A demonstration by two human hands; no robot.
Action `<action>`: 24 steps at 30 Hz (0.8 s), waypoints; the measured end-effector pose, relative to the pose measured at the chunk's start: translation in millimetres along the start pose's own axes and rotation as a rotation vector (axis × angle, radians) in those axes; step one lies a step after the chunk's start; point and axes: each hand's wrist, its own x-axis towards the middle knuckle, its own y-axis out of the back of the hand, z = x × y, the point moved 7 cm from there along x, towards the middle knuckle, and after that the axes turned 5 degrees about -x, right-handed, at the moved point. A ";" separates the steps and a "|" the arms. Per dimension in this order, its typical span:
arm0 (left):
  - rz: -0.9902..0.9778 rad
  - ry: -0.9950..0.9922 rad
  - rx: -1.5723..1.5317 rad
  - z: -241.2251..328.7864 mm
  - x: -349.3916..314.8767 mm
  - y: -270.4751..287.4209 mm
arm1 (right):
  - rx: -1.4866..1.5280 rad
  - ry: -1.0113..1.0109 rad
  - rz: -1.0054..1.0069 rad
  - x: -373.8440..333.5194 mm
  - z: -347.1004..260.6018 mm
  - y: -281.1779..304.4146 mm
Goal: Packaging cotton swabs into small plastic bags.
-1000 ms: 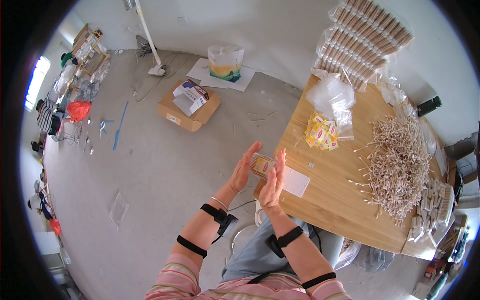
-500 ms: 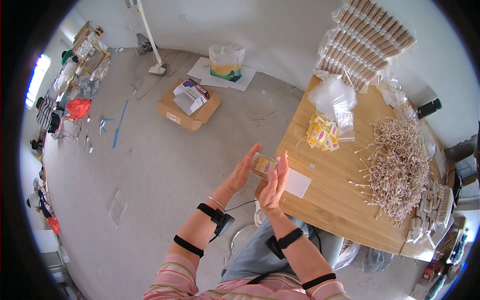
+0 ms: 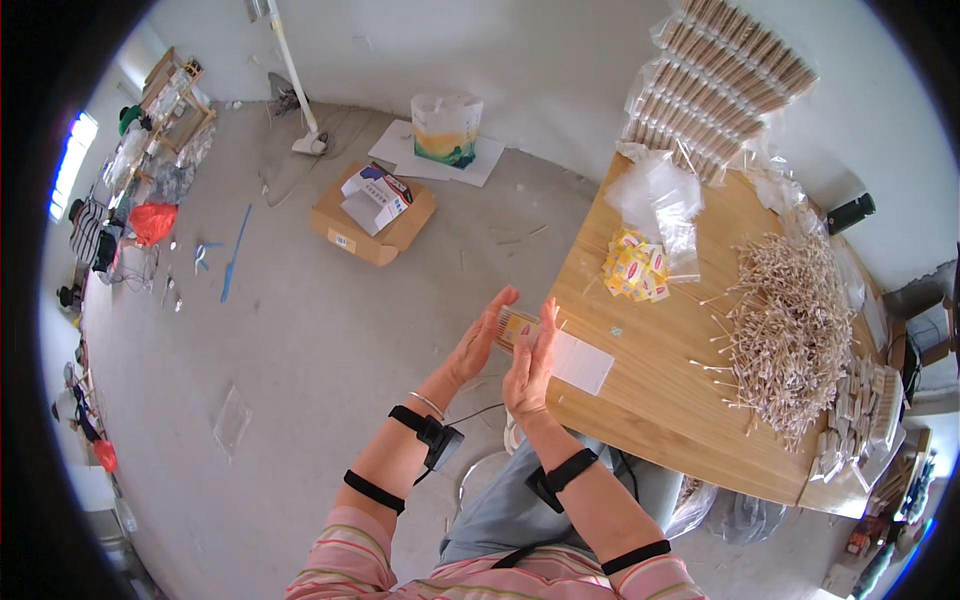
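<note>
Between my two palms sits a small clear pack of cotton swabs [image 3: 512, 327] with a yellow label, off the near left corner of the wooden table. My left hand [image 3: 474, 347] presses its left side with the fingers stretched out. Against the right side lies my right hand [image 3: 530, 368], fingers straight and partly covering the pack. A white card [image 3: 584, 363] lies on the table just right of my right hand. Farther back are a pile of yellow labels [image 3: 634, 267] and clear plastic bags [image 3: 655, 200]. Loose cotton swabs [image 3: 790, 330] are heaped on the right.
Bagged rows of swabs [image 3: 720, 85] lean on the wall behind the wooden table [image 3: 660, 390]. Swab bundles [image 3: 852, 412] and a black cylinder [image 3: 851, 213] stand at right. On the floor are an open cardboard box [image 3: 382, 247] and a printed bag [image 3: 447, 130]. People sit far left.
My right hand has shifted slightly left and covers more of the pack. Both hands still press it between them. The whole view has shifted a little.
</note>
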 end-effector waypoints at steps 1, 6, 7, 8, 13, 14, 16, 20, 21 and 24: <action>0.020 0.023 -0.067 -0.8 -0.1 0.1 | 0.002 0.004 0.004 0.6 -1.9 0.1; 0.051 0.120 -0.267 -5.4 7.9 10.3 | -0.141 0.099 0.014 -0.2 -1.1 -7.4; 0.083 0.163 -0.284 -6.0 9.7 11.5 | -0.140 0.101 0.018 -0.9 1.1 -7.7; 0.118 0.206 -0.300 -5.4 10.0 12.2 | -0.144 0.097 0.026 -1.0 1.3 -7.8; 0.221 0.268 -0.280 -6.7 10.5 12.5 | -0.164 0.077 0.028 -1.6 5.0 -10.8; 0.254 0.291 -0.267 -12.3 12.1 12.1 | -0.195 0.079 0.026 -1.2 5.5 -10.6; 0.306 0.279 -0.231 -18.5 10.9 13.4 | -0.239 0.080 0.043 -0.6 6.5 -11.3; 0.333 0.229 -0.200 -34.3 15.7 21.4 | -0.289 0.092 0.075 1.7 11.1 -18.5; 0.303 0.209 -0.213 -35.9 17.3 22.2 | -0.346 0.115 0.054 2.6 11.9 -20.4; 0.307 0.184 -0.021 -40.0 14.1 39.8 | -0.240 0.179 -0.067 -3.2 1.3 -15.7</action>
